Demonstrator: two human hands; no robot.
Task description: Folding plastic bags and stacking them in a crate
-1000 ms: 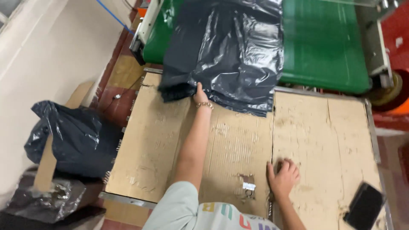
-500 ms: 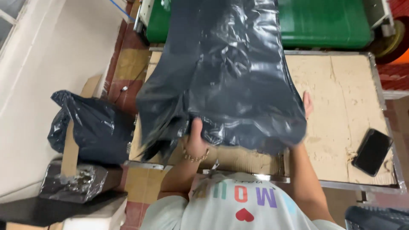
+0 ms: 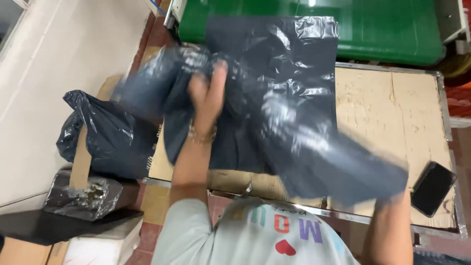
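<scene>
A large black plastic bag is held up over a cardboard-covered table, its upper edge reaching across to the green conveyor belt that borders the far side of the table. The left hand is raised near the middle of the view, with the fingers pressed into the bunched left portion of the bag; a bracelet is worn on that wrist. The left hand's grip on the plastic is shown, though motion blur obscures how tightly the fingers are closed. The right hand is concealed behind the lower right corner of the bag, where only the forearm is visible rising to meet the plastic; whether that hand is clamped on the bag cannot be determined. The two hands are set well apart, with the bag stretched between them. A dark phone is laid flat near the right front corner of the table, just beside the bag's lower edge. To the left of the table, a filled black bag is positioned on the floor, and a smaller bundle wrapped in clear plastic is placed in front of it.
</scene>
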